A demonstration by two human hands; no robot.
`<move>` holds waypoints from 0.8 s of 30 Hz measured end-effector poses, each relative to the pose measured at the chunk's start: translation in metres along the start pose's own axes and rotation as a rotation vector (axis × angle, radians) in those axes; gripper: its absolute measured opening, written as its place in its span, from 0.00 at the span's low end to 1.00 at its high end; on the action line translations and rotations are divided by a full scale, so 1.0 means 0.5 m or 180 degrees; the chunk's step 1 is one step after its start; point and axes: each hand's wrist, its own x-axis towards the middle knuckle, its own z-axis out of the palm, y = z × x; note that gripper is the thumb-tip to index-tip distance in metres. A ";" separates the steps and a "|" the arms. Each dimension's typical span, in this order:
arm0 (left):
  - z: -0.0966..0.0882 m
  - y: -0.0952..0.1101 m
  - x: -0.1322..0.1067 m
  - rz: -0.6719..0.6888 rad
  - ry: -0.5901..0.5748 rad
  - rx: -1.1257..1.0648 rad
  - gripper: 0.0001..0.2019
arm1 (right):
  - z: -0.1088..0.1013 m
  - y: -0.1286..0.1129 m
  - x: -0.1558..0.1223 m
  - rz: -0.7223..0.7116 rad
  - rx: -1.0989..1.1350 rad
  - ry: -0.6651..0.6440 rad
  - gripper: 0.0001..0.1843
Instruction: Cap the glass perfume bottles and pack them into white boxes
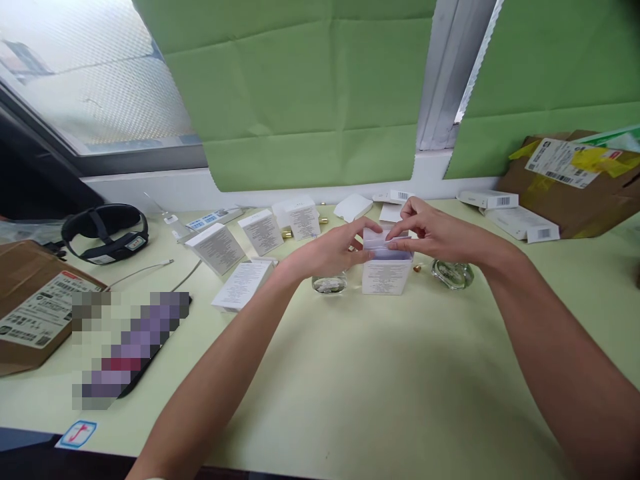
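Note:
A small white printed box [386, 279] stands upright on the table, its top open and lilac inside. My left hand [336, 250] grips the left side of its top between thumb and fingers. My right hand [434, 232] pinches a pale flap at the box's mouth; the fingertips partly hide it. A clear glass bottle [329, 284] lies below my left hand, its upper part covered by that hand. Another clear glass bottle [453, 274] lies right of the box under my right wrist. Between it and the box is a small gold-coloured piece [417, 269].
Several white boxes [260, 231] stand or lie at the back left, near gold-coloured caps [287, 234]. White boxes [523, 222] lie by a carton [575, 183] on the right. A power strip [215, 219], black headset [107, 233], pixelated object [135, 350] and carton [37, 307] occupy the left.

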 end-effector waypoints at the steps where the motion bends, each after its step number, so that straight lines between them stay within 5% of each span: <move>1: 0.000 -0.001 0.000 0.0005 -0.0002 0.0014 0.19 | 0.001 0.003 0.001 -0.0026 0.0029 0.0029 0.23; 12: 0.017 0.005 0.010 0.0031 -0.0011 0.0212 0.21 | 0.006 0.013 0.009 -0.0155 0.0110 -0.0209 0.17; 24: 0.021 0.013 0.011 0.0080 0.0046 0.0196 0.17 | 0.024 -0.009 0.012 -0.0082 0.0146 0.0169 0.14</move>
